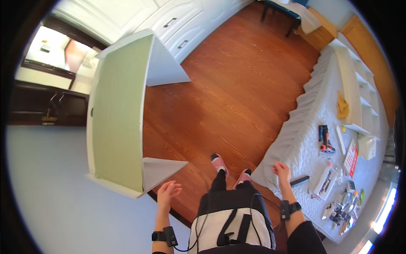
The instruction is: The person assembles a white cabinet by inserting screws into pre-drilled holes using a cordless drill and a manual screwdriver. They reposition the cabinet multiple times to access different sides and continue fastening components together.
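Observation:
My left hand [168, 191] hangs in the air with loosely bent fingers and nothing in it. It is nearest to a desk [118, 114] with a pale green top and white side panels, standing against the wall on my left; hand and desk look apart. On the other side, my right hand [281, 171] is also free, its fingers half curled and apart. Behind it lies the near corner of a bed with a grey-white quilted cover [304, 144]. A dark stick-like tool [300, 180] rests on the cover close to my right wrist.
On the bed lie a cordless drill [325, 142], a yellow cloth [342, 106], a white tray [325, 183] and several small parts. A white shelf unit [363, 95] is behind them. White drawers [177, 31] line the far wall above the wooden floor [228, 84]. A dark chair [281, 10] stands far off.

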`<act>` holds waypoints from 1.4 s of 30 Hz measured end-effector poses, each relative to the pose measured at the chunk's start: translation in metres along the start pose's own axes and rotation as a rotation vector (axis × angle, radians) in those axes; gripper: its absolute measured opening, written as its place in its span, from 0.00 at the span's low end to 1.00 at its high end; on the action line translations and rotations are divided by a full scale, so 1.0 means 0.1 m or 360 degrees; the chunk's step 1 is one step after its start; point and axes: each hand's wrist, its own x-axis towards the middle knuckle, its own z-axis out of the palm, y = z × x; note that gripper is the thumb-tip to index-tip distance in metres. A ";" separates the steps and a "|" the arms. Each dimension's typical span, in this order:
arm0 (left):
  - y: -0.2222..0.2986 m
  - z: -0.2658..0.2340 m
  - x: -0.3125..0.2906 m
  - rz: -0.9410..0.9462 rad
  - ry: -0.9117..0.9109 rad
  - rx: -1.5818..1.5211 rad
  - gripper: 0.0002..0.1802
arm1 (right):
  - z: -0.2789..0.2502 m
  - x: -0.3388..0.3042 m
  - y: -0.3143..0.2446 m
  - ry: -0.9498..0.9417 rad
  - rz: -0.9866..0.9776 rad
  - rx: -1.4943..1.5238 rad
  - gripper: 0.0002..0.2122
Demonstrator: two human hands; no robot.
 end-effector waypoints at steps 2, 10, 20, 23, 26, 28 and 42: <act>0.22 0.09 0.04 0.0082 -0.0132 -0.0016 0.18 | 0.41 -0.17 -0.31 -0.0217 -0.0082 0.0057 0.10; 0.94 1.09 -0.16 0.0120 -0.0701 0.0005 0.16 | 1.81 -1.26 -1.38 -0.1229 -0.0173 0.0001 0.10; 1.82 1.44 -0.34 0.0466 -0.0920 0.0821 0.12 | 1.89 -1.29 -2.39 -0.1705 -0.0358 -0.0177 0.09; 2.01 1.41 -0.28 0.0453 -0.0888 0.0928 0.12 | 2.07 -1.22 -2.66 -0.1838 -0.0441 -0.0355 0.09; 2.09 1.26 -0.14 0.0442 -0.0750 0.0625 0.14 | 2.41 -1.10 -2.92 -0.1925 -0.0499 -0.0422 0.09; 2.13 1.08 0.04 0.0430 -0.0556 0.0251 0.14 | 2.69 -0.97 -3.10 -0.1932 -0.0491 -0.0435 0.10; 3.36 0.10 1.49 0.0369 0.0243 -0.0632 0.17 | 4.75 0.41 -4.54 -0.1514 -0.0409 -0.0227 0.16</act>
